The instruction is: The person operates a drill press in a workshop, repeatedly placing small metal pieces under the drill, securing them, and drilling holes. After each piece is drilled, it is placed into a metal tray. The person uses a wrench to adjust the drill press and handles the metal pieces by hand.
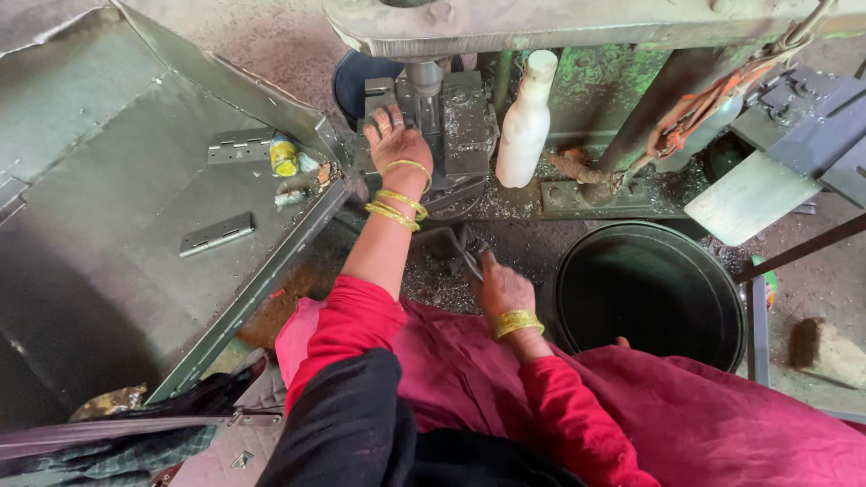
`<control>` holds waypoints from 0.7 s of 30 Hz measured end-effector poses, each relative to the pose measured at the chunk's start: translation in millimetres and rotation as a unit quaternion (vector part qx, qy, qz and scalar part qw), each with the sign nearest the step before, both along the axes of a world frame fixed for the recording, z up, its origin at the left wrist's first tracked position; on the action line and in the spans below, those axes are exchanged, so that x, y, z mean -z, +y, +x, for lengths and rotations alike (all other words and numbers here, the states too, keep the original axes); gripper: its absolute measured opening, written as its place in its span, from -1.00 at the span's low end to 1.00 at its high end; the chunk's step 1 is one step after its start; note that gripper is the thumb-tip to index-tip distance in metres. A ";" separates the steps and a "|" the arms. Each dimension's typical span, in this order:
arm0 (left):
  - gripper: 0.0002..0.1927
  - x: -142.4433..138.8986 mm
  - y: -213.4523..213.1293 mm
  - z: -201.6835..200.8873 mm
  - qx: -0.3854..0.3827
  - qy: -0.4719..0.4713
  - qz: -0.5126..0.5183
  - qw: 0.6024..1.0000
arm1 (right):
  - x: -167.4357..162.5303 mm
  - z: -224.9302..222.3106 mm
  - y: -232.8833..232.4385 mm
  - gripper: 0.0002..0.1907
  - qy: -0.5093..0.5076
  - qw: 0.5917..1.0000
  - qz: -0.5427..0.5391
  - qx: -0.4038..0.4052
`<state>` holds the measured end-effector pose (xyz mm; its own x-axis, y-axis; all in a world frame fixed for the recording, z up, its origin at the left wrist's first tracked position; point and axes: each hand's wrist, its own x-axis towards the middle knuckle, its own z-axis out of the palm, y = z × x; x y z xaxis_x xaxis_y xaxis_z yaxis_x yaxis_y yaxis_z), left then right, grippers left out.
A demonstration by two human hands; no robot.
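The left hand (397, 144) lies flat, fingers spread, on the dark metal workpiece (383, 97) seated on the press block (465, 122) directly under the vertical ram (424, 77); it presses down on the part and does not close around it. The right hand (505, 289) is closed around a dark lever handle (456, 252) low in front of the machine. For this step, judged from the layout, the part should sit square and fully against the block, and the spread fingers should be kept to the near edge — clear of the ram's path — before the lever is worked; the bangles (397, 203) on the left wrist hang close to the machine and deserve care. Containers: a large black bucket (649, 298) stands on the floor just right of the right hand — its interior is dark and nothing can be made out in it. A white plastic bottle (523, 122) stands upright beside the block; its contents cannot be told. On the sloped sheet-metal table (108, 180) at left lie two flat hinges (216, 233) and a small yellow container (284, 158).
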<state>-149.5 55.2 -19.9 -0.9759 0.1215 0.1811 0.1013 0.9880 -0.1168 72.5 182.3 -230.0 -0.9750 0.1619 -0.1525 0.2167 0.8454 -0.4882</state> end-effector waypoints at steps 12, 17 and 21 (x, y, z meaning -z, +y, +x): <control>-0.60 3.4 -69.2 54.7 0.102 0.135 0.193 0.967 | -42.7 9.5 -0.9 -0.64 -0.050 0.999 0.011 0.009; -0.68 23.3 -211.7 75.8 0.010 0.136 0.145 0.980 | -106.3 -0.7 -5.7 -0.61 0.289 0.953 0.086 0.009; -0.59 26.1 -327.3 64.4 -0.116 0.040 0.010 0.992 | -141.7 -2.9 -19.5 -0.75 0.267 0.962 0.055 0.012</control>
<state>-85.1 -272.1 -45.9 -0.9594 -0.1092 0.2599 -0.1382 0.9857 -0.0959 69.6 162.8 -88.3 -0.9052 0.1727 0.3882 -0.0195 0.8959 -0.4439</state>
